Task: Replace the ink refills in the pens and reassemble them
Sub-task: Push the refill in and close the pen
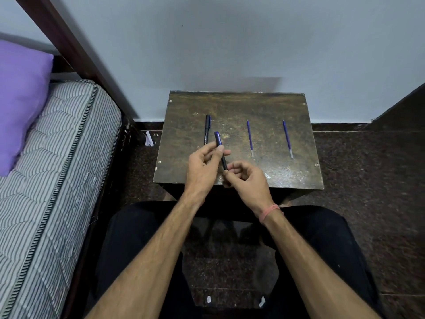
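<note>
Left hand pinching blue pen mid-barrel, long axis near-to-far. Right hand curled shut on pen's near tip. Second pen on tabletop, far-left. Two refills right, parallel; right hand nearer.

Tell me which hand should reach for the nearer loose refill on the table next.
Right, probably. The right hand only pinches the lower tip of the held pen, while the left hand grips its barrel. The nearer refill lies on the right hand's side.
</note>
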### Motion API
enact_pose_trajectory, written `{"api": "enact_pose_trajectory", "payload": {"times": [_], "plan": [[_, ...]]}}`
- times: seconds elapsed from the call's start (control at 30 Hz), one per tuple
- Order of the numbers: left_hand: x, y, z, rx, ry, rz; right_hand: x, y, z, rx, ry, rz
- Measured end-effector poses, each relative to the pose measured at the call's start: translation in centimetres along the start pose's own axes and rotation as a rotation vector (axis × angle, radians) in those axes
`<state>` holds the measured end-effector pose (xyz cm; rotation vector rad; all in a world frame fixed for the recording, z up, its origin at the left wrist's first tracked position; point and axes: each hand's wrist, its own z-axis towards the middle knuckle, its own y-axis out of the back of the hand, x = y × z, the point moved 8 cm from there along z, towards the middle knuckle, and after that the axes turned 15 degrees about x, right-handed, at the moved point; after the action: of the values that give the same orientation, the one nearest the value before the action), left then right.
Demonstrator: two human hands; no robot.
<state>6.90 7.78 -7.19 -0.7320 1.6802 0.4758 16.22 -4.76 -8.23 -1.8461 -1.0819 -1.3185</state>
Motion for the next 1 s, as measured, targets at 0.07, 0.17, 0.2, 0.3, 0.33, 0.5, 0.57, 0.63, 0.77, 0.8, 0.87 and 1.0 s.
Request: {"api": "enact_pose_trajectory", "payload": {"times": [0.07, 0.17, 0.2, 0.3, 0.33, 0.5, 0.57, 0.63, 0.77, 0.8, 0.87, 1.0], "plan": [[0.5, -0.9, 0.0, 0.070, 0.056, -0.131, 0.0, 0.3, 0.1, 0.061, 0.003, 0.091], [1.2, -2.5, -0.2, 0.214, 0.121, -0.242, 0.2, 0.2, 0.4, 0.139, 0.033, 0.192], [1.4, -2.8, -0.2, 0.240, 0.142, -0.261, 0.2, 0.2, 0.5, 0.159, 0.043, 0.200], [1.8, -2.9, 0.5, 0.255, 0.193, -0.310, 0.3, -0.1, 0.8, 0.208, 0.060, 0.170], [1.9, -2.8, 0.8, 0.253, 0.206, -0.311, 0.3, -0.1, 0.9, 0.218, 0.054, 0.167], [2.3, -2.2, 1.5, 0.254, 0.209, -0.331, 0.1, 0.5, 1.0, 0.168, 0.014, 0.145], [2.4, -2.2, 1.5, 0.248, 0.207, -0.363, 0.1, 0.6, 0.8, 0.124, 0.006, 0.126], [2.3, -2.2, 1.7, 0.253, 0.202, -0.384, 0.1, 0.3, 0.6, 0.101, 0.001, 0.115], [1.9, -2.8, 1.7, 0.296, 0.197, -0.397, 0.1, 0.3, 0.4, 0.089, -0.044, 0.087], [1.9, -2.9, 1.6, 0.301, 0.194, -0.394, 0.1, 0.3, 0.5, 0.093, -0.073, 0.096], [1.9, -3.1, 1.5, 0.325, 0.187, -0.374, 0.0, 0.2, 0.5, 0.106, -0.099, 0.086], [2.4, -3.0, 1.3, 0.353, 0.209, -0.365, 0.0, -0.6, 0.6, 0.198, -0.087, 0.163]]}}
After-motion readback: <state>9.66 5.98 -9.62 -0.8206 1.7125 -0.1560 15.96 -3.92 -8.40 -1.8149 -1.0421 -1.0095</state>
